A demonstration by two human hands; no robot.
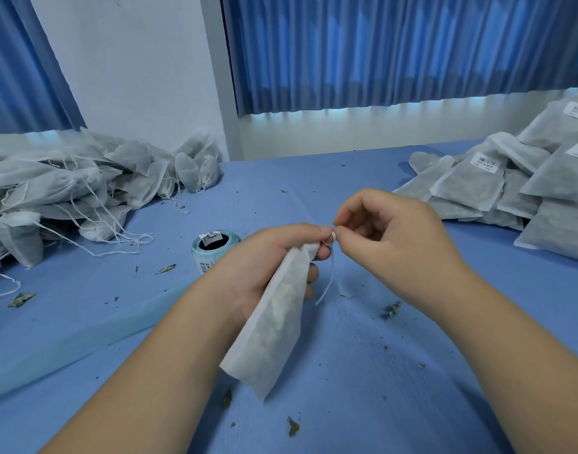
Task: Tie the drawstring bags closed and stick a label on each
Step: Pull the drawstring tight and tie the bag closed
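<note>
- Here, just to the right of the label roll (215, 249), the left hand (268, 260) has its grip clenched round the gathered neck of one drawstring bag (271, 332). The bag hangs tilted, and I cannot tell if its lower corner touches the table (363, 371).
- The right hand (392, 237), further right of the roll, pinches the drawstring (333, 236) at the mouth of the bag between thumb and forefinger. Its grip is closed on the string, and a loose end hangs below.
- Well to the left of the roll lies a pile of untied bags (68, 191), their strings trailing.
- Far to the right of the roll lies a stack of labelled bags (497, 191).
- Green herb crumbs (391, 311) are scattered on the table around the roll.
</note>
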